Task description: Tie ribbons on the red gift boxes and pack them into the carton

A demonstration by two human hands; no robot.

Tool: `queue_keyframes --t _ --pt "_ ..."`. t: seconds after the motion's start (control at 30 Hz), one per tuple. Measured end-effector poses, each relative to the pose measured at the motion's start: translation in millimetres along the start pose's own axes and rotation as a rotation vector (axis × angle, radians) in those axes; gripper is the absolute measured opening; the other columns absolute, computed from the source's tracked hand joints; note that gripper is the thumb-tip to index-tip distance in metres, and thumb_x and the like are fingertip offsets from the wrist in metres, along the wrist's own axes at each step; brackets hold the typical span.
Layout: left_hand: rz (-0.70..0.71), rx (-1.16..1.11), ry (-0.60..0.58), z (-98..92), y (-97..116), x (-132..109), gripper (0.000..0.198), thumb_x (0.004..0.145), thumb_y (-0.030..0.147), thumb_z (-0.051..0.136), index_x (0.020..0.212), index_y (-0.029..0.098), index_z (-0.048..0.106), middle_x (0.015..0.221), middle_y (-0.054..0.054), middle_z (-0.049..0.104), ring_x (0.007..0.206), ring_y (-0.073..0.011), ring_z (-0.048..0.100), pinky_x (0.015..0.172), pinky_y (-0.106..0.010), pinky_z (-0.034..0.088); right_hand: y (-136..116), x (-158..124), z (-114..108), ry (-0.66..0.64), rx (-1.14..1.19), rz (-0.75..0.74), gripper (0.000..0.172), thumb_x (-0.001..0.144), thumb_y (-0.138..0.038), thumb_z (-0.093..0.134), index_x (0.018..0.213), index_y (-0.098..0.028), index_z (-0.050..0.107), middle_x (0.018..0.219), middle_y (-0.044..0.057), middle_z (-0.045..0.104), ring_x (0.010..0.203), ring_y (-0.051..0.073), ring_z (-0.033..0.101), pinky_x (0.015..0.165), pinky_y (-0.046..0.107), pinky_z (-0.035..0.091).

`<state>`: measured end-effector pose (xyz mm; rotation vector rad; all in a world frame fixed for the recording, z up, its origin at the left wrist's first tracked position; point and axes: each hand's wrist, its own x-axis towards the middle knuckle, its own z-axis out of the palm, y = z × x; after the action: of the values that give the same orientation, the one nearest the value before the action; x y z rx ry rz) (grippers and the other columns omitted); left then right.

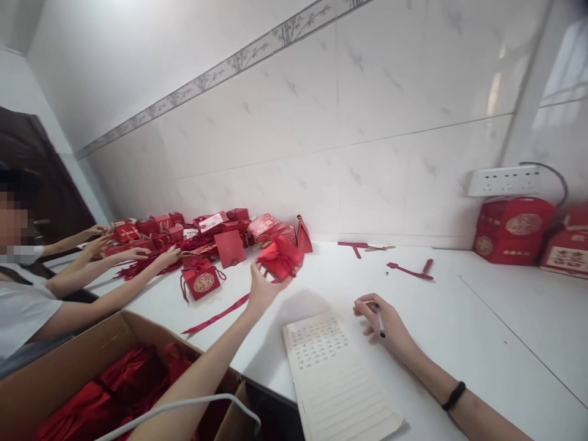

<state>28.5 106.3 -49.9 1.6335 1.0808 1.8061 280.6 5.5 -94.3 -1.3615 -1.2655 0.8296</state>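
Note:
My left hand (pixel 265 289) is closed on a shiny red gift box (pixel 283 258) with bow-like, puffed material on it, raised a little above the white table (pixel 441 343). A pen (pixel 380 321) sits in my closed right hand (pixel 389 323), held over the table beside a lined notebook (pixel 351 386). Several rows of handwriting fill the notebook's upper part. Left of the gift box, a small red bag (pixel 202 282) with cord handles stands upright. Between that bag and the notebook lies a red ribbon (pixel 218 315).
An open cardboard box (pixel 59 373) with red items stands in front at left, a white cable (pixel 184 403) crossing it. Red boxes (pixel 232 223) are heaped along the wall. Co-workers' arms (pixel 114 275) reach in from the left. Red straps (pixel 408 271), larger red boxes (pixel 514 229) and a power strip (pixel 503 180) are at right.

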Motion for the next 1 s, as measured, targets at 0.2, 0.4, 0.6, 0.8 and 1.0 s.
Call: queue_keyframes --t 0.2,0.4,0.6,0.8,1.0 --pt "-0.178 -0.057 -0.347 60.0 22.7 -67.5 0.072 0.054 0.024 0.079 0.108 0.022 0.031 0.127 -0.014 0.041 0.117 -0.0261 0.050 0.096 -0.046 0.046 -13.8 -10.2 -0.3 -0.112 0.557 -0.010 0.057 0.070 -0.064 0.064 0.109 -0.024 0.051 0.127 0.012 0.049 0.112 0.027 0.053 0.088 0.043 0.050" --pt "-0.103 0.049 -0.800 37.9 9.1 -64.0 0.063 0.066 0.029 0.072 0.115 0.024 0.034 0.127 -0.010 0.041 0.120 -0.0250 0.046 0.097 -0.048 0.044 -21.9 -8.4 -6.7 -0.060 0.448 -0.079 0.048 0.069 -0.054 0.070 0.100 -0.022 0.051 0.113 0.008 0.056 0.103 0.023 0.056 0.084 0.040 0.050" --pt "-0.003 0.078 -0.727 36.8 14.4 -57.8 0.066 0.065 0.029 0.069 0.119 0.024 0.031 0.127 -0.012 0.041 0.102 -0.0227 0.054 0.075 -0.038 0.052 -21.6 -7.3 -14.4 -0.028 0.220 -0.287 0.034 0.079 -0.046 0.061 0.095 -0.017 0.056 0.081 0.004 0.062 0.080 0.019 0.058 0.077 0.037 0.047" --pt "0.080 0.130 -0.735 37.2 15.4 -58.6 0.080 0.067 0.026 0.066 0.134 0.029 0.023 0.139 -0.011 0.033 0.119 -0.0256 0.044 0.089 -0.042 0.047 -23.4 -8.7 -13.7 -0.067 0.225 -0.304 0.038 0.077 -0.052 0.062 0.092 -0.018 0.055 0.077 0.002 0.059 0.074 0.017 0.056 0.072 0.035 0.048" --pt "0.045 -0.065 -0.836 33.9 13.6 -58.0 0.069 0.076 0.048 0.055 0.135 0.026 0.026 0.140 -0.011 0.033 0.124 -0.0282 0.040 0.096 -0.045 0.043 -17.1 -5.5 -10.6 0.032 0.218 -0.261 0.046 0.075 -0.065 0.057 0.071 -0.020 0.049 0.067 0.001 0.053 0.070 0.018 0.055 0.067 0.035 0.050"
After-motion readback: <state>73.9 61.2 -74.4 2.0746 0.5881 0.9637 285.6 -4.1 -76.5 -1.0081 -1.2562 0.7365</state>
